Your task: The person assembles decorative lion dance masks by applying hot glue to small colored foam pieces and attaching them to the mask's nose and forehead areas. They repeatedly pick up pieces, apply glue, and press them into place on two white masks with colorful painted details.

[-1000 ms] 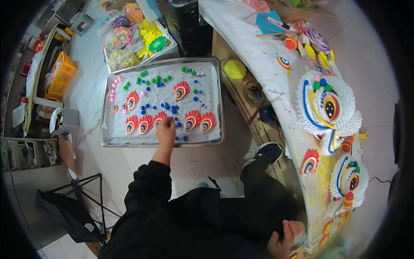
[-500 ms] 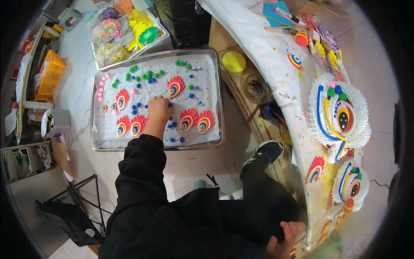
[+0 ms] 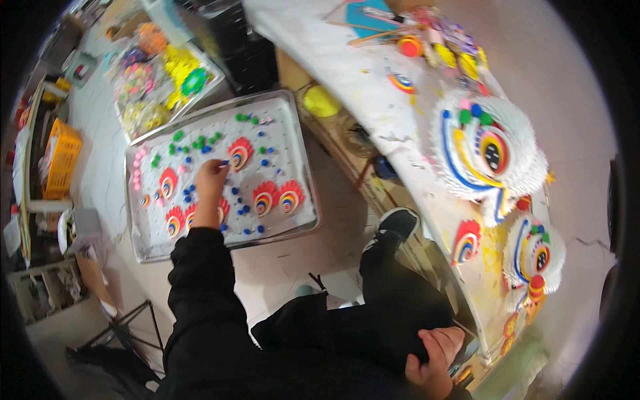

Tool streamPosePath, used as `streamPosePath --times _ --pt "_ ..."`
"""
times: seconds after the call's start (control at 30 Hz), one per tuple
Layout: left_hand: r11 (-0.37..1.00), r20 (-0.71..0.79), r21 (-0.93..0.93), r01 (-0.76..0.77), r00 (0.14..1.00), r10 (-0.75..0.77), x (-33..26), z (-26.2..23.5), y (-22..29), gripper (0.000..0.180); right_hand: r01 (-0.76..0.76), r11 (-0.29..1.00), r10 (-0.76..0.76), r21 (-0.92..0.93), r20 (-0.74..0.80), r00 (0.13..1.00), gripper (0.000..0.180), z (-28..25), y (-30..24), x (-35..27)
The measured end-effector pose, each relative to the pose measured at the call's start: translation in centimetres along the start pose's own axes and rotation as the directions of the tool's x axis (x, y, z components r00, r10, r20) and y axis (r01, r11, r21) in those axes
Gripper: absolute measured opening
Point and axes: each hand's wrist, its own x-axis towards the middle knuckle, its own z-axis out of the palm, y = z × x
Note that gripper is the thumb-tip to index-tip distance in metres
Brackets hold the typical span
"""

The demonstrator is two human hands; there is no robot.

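Note:
My left hand reaches over a metal tray lined with white perforated sheet. Its fingers are pinched on a small blue ball, close beside a red-fringed eye-shaped piece with coloured rings. More such fringed pieces lie on the sheet, some partly hidden by my left forearm. Small green balls, blue balls and pink balls are spread around them. My right hand rests at my right thigh, fingers loosely bent, thumb apart, nothing visible in it.
A paint-stained white table on the right carries two white scaly decorated pieces, sticks and flowers. Behind the tray stands a white box of bagged coloured pieces. An orange basket and a black folding stand are at left.
The view has shifted and tilted, so the tray appears farther left. My left hand has lifted slightly, and a blue ball now shows at its fingertips. My right hand stays by my thigh.

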Motion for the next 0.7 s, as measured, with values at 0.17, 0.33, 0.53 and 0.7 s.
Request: streamPosePath --times 0.17,0.33,0.53,0.7 --pt "0.219 0.448 -0.862 0.458 0.889 -0.096 -3.9 -2.6 5.1 0.021 0.000 0.995 0.009 0.100 -0.088 0.996 0.039 0.0 0.6 0.0" --pt "-0.243 0.726 -0.570 0.785 0.619 0.300 -15.3 -2.7 17.6 0.024 0.010 0.992 0.014 0.128 -0.186 0.983 0.045 -0.7 1.2 -1.0" --pt "0.354 0.795 -0.485 0.800 0.235 0.559 -25.7 -1.9 30.0 0.028 -0.056 0.996 0.075 0.070 -0.306 0.949 0.039 -5.0 4.3 -6.9" --pt "0.557 0.746 -0.570 0.604 0.096 0.659 -29.1 -3.2 37.0 0.030 -0.603 0.796 0.535 0.045 -0.519 0.667 0.026 -10.8 8.4 -17.1"
